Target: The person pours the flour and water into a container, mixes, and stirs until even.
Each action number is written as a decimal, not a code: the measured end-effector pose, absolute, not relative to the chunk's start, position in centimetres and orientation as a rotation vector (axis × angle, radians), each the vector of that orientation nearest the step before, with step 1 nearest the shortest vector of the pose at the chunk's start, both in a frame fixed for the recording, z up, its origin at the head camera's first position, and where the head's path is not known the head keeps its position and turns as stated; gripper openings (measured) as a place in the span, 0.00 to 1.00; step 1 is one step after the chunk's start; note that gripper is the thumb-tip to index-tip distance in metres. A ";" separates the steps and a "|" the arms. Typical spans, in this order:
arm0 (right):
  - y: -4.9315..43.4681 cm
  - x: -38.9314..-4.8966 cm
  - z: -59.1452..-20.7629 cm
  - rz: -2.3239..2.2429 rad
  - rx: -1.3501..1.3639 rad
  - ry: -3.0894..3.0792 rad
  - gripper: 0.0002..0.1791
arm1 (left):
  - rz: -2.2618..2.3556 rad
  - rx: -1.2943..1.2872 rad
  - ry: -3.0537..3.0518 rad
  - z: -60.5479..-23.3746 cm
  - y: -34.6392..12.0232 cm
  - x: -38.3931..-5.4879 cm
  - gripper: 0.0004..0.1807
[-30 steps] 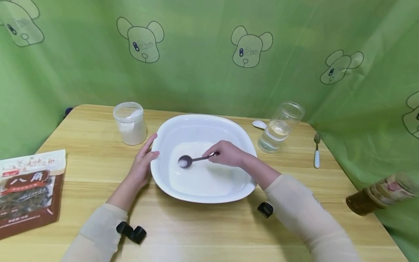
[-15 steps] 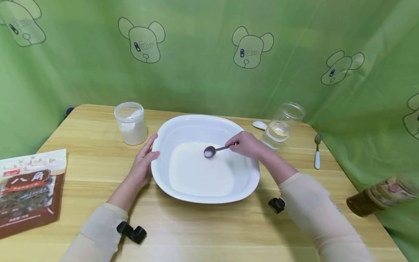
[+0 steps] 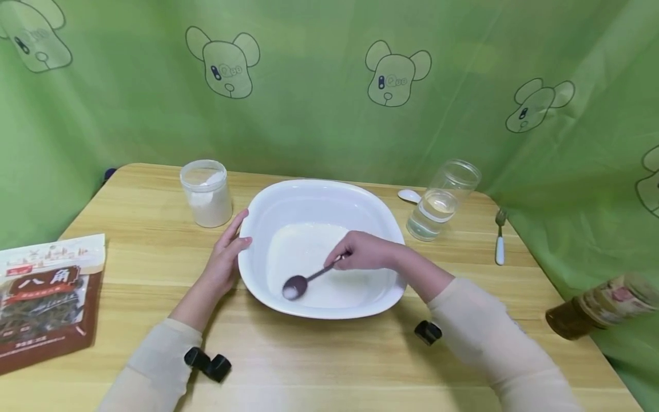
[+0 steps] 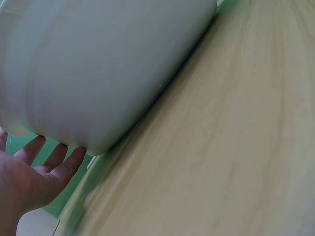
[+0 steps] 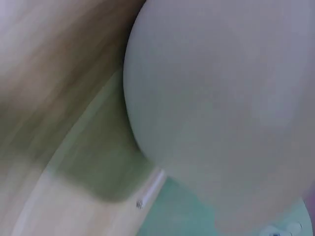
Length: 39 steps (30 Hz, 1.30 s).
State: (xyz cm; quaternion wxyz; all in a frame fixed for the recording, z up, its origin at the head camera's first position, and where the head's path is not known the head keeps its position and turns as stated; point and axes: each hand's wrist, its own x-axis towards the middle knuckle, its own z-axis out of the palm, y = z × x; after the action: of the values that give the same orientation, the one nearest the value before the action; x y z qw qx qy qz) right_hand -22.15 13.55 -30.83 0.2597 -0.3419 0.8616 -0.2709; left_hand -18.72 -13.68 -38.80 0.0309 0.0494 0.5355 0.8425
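A white basin (image 3: 381,207) stands on the table with whitish liquid in its bottom. At its left side my left hand (image 3: 225,258) holds the rim, thumb over the edge. The left wrist view shows fingertips against the basin's outer wall (image 4: 113,64). My right hand (image 3: 362,252) grips the handle of a dark spoon (image 3: 295,288) over the basin. The spoon's head is low, near the front left of the liquid, with a little white in it. In the right wrist view the basin's wall (image 5: 211,98) fills most of the picture; the hand and spoon are hidden there.
A clear jar of white powder (image 3: 208,197) stands behind on the left. A glass of water (image 3: 437,203) is at the right, by a white spoon (image 3: 409,195). Farther right are a fork (image 3: 499,240) and a brown bottle (image 3: 582,312). A star anise bag (image 3: 46,303) lies left.
The right hand moved the spoon right and back, then left and toward the front of the basin. The left hand stays on the rim.
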 end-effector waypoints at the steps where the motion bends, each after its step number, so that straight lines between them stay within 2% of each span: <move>1: 14.2 -21.9 -30.5 -0.705 -0.957 2.323 0.10 | 2.594 0.152 1.652 -38.8 -13.7 -18.7 0.33; 4: 16.2 -21.7 -29.6 -0.624 -0.987 2.365 0.10 | 2.588 0.149 1.656 -38.8 -13.7 -18.8 0.33; 8: 17.8 -22.3 -28.6 -0.522 -0.840 2.584 0.11 | 2.583 0.139 1.668 -38.8 -13.7 -18.8 0.33; 15: 16.3 -24.3 -29.3 -0.482 -0.520 2.853 0.13 | 2.576 0.137 1.670 -38.7 -13.7 -18.6 0.33; 20: 13.9 -25.3 -30.8 -0.632 -0.535 2.862 0.13 | 2.583 0.142 1.661 -38.7 -13.6 -18.7 0.33; 24: 12.8 -24.8 -31.7 -0.733 -0.614 2.769 0.11 | 2.585 0.153 1.657 -38.7 -13.6 -18.7 0.33; 32: 14.9 -22.1 -30.2 -0.673 -0.857 2.560 0.09 | 2.578 0.140 1.662 -38.6 -13.6 -18.6 0.33; 39: 17.7 -22.9 -28.9 -0.518 -0.626 2.793 0.09 | 2.584 0.146 1.651 -38.6 -13.7 -18.6 0.33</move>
State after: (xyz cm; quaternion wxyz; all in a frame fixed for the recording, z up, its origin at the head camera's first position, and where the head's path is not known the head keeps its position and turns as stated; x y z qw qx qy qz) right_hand -22.86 17.70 -28.88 0.1161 -0.2138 0.9537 -0.1768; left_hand -18.61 -13.65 -38.61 0.0357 0.0475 0.5374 0.8412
